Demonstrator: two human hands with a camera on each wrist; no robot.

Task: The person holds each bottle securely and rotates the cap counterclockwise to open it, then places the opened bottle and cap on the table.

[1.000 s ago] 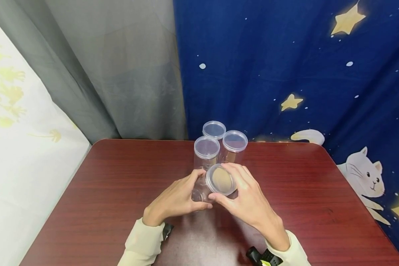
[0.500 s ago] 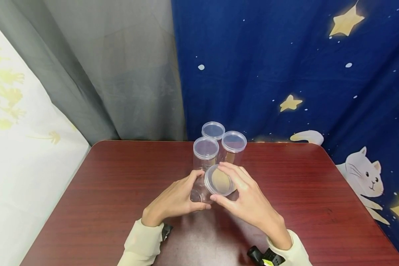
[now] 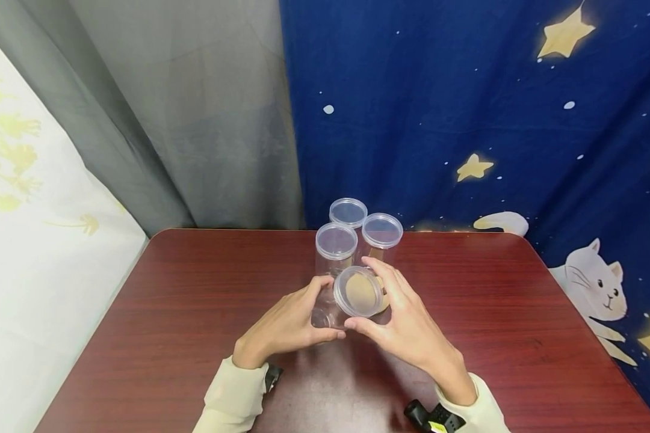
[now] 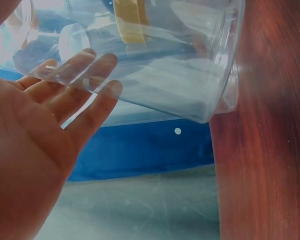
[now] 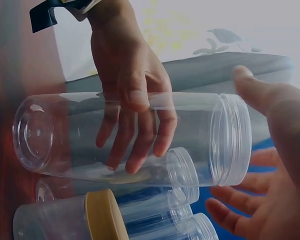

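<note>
Red-brown table [image 3: 195,294] below, grey curtain [image 3: 211,120] upper left, blue curtain [image 3: 411,126] upper right, left hand [image 3: 284,322] gripping clear jar [image 5: 190,130], right hand [image 3: 408,328] spread beside it

right grip [image 3: 411,328] now spread wider, drawn off the far edge of the clear lid [image 3: 360,291], more rim showing

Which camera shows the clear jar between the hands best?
The right wrist view: the jar shows whole, base to top. The head view shows its top from above, body partly hidden; the left wrist view, base and cropped side.
</note>
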